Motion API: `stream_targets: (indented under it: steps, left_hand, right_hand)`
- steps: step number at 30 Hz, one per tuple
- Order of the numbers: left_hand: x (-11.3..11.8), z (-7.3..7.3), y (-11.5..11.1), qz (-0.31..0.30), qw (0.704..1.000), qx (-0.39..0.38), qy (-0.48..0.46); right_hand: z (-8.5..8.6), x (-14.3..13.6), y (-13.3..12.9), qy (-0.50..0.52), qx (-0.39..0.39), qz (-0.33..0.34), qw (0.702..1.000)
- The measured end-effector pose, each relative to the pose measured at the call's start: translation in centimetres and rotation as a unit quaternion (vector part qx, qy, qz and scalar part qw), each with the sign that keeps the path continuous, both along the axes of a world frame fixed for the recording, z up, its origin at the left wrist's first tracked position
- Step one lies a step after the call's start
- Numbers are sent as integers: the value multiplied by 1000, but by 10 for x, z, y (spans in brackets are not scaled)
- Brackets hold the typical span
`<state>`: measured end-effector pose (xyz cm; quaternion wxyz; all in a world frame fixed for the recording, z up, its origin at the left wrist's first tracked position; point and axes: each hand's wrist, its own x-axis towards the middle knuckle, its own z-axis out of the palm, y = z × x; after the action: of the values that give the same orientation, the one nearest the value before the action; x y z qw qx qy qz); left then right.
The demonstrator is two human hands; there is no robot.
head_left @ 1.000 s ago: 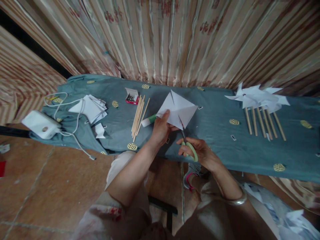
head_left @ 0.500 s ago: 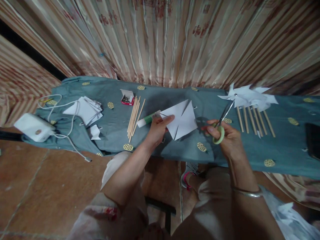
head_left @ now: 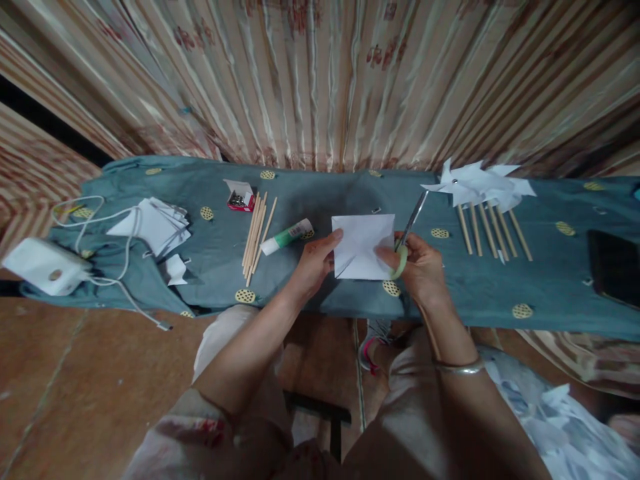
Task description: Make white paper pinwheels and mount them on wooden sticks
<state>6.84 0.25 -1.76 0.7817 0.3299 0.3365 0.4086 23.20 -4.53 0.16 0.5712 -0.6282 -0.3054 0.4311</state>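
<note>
A square white paper with cuts running in from its corners is held above the cloth-covered table. My left hand pinches its left edge, thumb on top. My right hand grips the scissors by their green handles, blades pointing up and away, while its thumb lies on the paper's right side. Left of my left hand lie a green and white glue stick and several wooden sticks. Finished paper pinwheels on sticks lie to the right.
At the left are cut paper sheets, a small scrap, a white power adapter and its cable. A red box of pins stands near the sticks. A dark phone-like object lies far right, and a curtain hangs behind.
My right hand has moved left to the paper, its thumb now on it. The paper has turned so its edges run level and upright. The whole view has shifted slightly.
</note>
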Motion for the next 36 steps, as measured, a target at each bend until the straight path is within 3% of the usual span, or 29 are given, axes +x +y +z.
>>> stream_targets:
  steps: [3,7,15,25,31,36]
  left_hand:
    - [3,5,-9,-34,999,-13,-33]
    - [12,3,-19,-46,999,-10,8]
    - [19,-4,-15,71,996,23,40]
    - [12,-10,0,103,992,53,52]
    - [3,-6,11,145,985,74,65]
    - [-7,-4,22,176,972,117,105]
  right_hand:
    - [-2,-2,2,7,24,-46,999]
    - [-9,-8,5,-2,43,-59,997]
    - [-16,-23,5,12,48,-36,998]
    - [-11,-35,0,39,17,-8,999]
    - [-10,-36,-10,12,-17,51,999]
    - [-5,-35,-25,8,-66,187,980]
